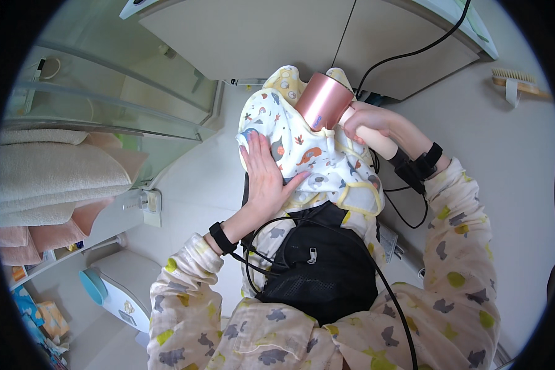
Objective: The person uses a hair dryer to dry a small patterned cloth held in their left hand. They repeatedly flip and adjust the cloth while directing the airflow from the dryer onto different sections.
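Note:
My right hand (pixel 363 121) grips the pale handle of a pink hair dryer (pixel 321 101), whose barrel lies over the cloth on my lap. Spread across my knees is a white baby garment (pixel 282 122) with yellow trim and printed animals. My left hand (pixel 262 173) rests flat on this garment, fingers apart, touching its left side. Another piece of cloth, yellow with a round print (pixel 286 79), shows beyond the garment's far edge. What lies under the dryer's barrel is hidden.
A black bag (pixel 323 268) with cables sits against my waist. Ahead stands a cabinet (pixel 259 37), with a black cord (pixel 411 51) hanging from its top. Towels (pixel 64 166) hang at left by a glass shower panel (pixel 120 92). A wooden brush (pixel 518 83) is at right.

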A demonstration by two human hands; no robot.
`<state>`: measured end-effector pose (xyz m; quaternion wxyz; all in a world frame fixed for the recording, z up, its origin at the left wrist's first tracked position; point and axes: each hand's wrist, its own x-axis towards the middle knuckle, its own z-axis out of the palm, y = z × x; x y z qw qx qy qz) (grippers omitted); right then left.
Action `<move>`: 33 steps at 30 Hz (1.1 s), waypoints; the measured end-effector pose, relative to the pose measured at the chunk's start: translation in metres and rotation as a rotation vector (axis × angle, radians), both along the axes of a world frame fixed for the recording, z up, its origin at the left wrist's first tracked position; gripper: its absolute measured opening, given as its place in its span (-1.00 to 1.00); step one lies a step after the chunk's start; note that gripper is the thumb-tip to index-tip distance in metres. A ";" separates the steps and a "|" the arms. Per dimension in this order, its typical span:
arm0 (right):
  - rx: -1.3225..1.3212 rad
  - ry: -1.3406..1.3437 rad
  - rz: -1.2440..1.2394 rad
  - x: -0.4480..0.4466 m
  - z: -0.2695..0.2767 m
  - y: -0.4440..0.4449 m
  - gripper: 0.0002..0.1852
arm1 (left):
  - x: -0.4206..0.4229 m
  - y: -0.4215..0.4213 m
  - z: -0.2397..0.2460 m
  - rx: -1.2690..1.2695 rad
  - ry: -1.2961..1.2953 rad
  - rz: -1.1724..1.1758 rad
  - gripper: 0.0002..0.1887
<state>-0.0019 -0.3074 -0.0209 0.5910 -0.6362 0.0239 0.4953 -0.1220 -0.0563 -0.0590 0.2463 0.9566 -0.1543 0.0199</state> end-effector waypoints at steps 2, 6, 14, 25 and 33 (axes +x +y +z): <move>-0.045 -0.051 0.015 -0.001 0.000 -0.001 -0.75 | -0.003 -0.002 0.001 0.036 0.002 -0.010 0.12; -0.045 0.017 0.087 0.001 -0.001 -0.006 -0.74 | -0.008 -0.004 -0.001 0.020 -0.004 -0.027 0.10; -0.228 -0.039 0.233 0.015 0.010 -0.019 -0.69 | -0.017 -0.002 -0.002 0.012 -0.034 -0.084 0.12; -0.028 0.022 -0.053 0.008 -0.008 -0.002 -0.65 | -0.014 -0.010 -0.003 0.010 -0.041 -0.049 0.05; 0.076 0.056 -0.251 -0.013 -0.015 0.017 -0.86 | -0.014 -0.013 -0.007 -0.006 -0.057 -0.017 0.01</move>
